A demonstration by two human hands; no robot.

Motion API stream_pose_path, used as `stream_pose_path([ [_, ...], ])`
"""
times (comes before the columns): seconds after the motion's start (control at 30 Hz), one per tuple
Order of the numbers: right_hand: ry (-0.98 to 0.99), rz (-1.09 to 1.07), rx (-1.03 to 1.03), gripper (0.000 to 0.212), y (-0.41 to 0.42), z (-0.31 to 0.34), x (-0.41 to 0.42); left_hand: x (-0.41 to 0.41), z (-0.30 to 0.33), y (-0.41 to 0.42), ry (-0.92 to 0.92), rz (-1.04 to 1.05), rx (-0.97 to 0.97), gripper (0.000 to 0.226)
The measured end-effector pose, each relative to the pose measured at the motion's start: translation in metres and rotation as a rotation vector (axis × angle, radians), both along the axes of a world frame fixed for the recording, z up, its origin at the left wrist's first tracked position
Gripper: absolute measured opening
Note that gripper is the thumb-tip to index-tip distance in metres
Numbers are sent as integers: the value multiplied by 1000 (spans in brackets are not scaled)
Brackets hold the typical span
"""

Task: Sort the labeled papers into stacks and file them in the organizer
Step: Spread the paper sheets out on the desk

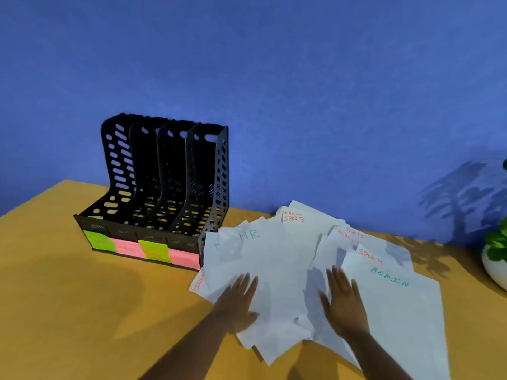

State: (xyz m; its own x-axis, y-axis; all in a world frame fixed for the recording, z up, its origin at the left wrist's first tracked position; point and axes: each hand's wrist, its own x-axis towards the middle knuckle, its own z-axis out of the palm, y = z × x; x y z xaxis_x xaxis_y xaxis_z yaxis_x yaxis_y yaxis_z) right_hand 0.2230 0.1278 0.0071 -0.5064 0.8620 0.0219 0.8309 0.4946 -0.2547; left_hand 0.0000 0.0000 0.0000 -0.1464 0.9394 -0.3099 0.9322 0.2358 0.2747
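Observation:
A loose spread of white labeled papers (pixel 282 259) covers the right half of the wooden table. Handwritten labels read HR (pixel 249 235), SPORTS (pixel 294 218), FINANCE (pixel 346 235) and ADMIN (pixel 389 277). My left hand (pixel 238 301) lies flat, fingers straight, on the left side of the spread. My right hand (pixel 341 300) lies flat on the papers beside the ADMIN sheet. To the left stands a black perforated file organizer (pixel 164 185) with several upright slots. Green and pink sticky labels (pixel 142 249) run along its front; the slots hold no papers.
The wooden table (pixel 71 283) meets a blue wall behind. At the far right edge stands a white pot with a green plant (pixel 495 256), its shadow on the wall. The organizer's right side touches the paper spread.

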Motion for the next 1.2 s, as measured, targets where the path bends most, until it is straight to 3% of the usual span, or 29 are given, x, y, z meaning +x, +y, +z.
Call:
stream_pose_path([
  [0.1, -39, -55, -63, 70, -12, -25, 12, 7, -11, -6, 45, -22, -44, 75],
  [0.23, -88, -50, -174, 71, -18, -38, 19, 11, -14, -9, 161, -72, -56, 64],
  [0.37, 17, -89, -237, 60, -12, -29, 16, 11, -16, -5, 307, -141, -50, 52],
  [0.43, 184, -142, -284, 47, -8, -19, 11, 9, -11, -7, 297, -160, -39, 53],
  [0.53, 373, -252, -397, 46, -1, -8, 1, 11, -9, -20, 264, -203, 111, 62],
  [0.67, 467, -332, -566, 45, 6, 7, -18, 23, -9, -38, 405, -257, 56, 60],
  [0.73, 516, -388, -593, 46, 9, 16, -26, 20, -16, -39, 447, -306, 117, 58],
  [0.83, 435, -382, -605, 31, 15, 20, -32, 23, -14, -40, 349, -285, 261, 58],
  [0.9, 382, -368, -557, 28, 17, 18, -33, 27, -15, -41, 186, -154, 402, 65],
  [0.93, 382, -378, -532, 27, 19, 19, -32, 28, -14, -41, 76, -5, 464, 71],
  [1.0, 417, -416, -507, 25, 24, 22, -26, 23, -11, -36, -75, 362, 578, 57],
  [1.1, 436, -487, -506, 26, 34, 19, -6, 17, -6, -28, -300, 937, 579, 41],
  [1.2, 390, -525, -516, 24, 36, 10, 15, 9, 1, -18, -460, 1229, 573, 42],
])
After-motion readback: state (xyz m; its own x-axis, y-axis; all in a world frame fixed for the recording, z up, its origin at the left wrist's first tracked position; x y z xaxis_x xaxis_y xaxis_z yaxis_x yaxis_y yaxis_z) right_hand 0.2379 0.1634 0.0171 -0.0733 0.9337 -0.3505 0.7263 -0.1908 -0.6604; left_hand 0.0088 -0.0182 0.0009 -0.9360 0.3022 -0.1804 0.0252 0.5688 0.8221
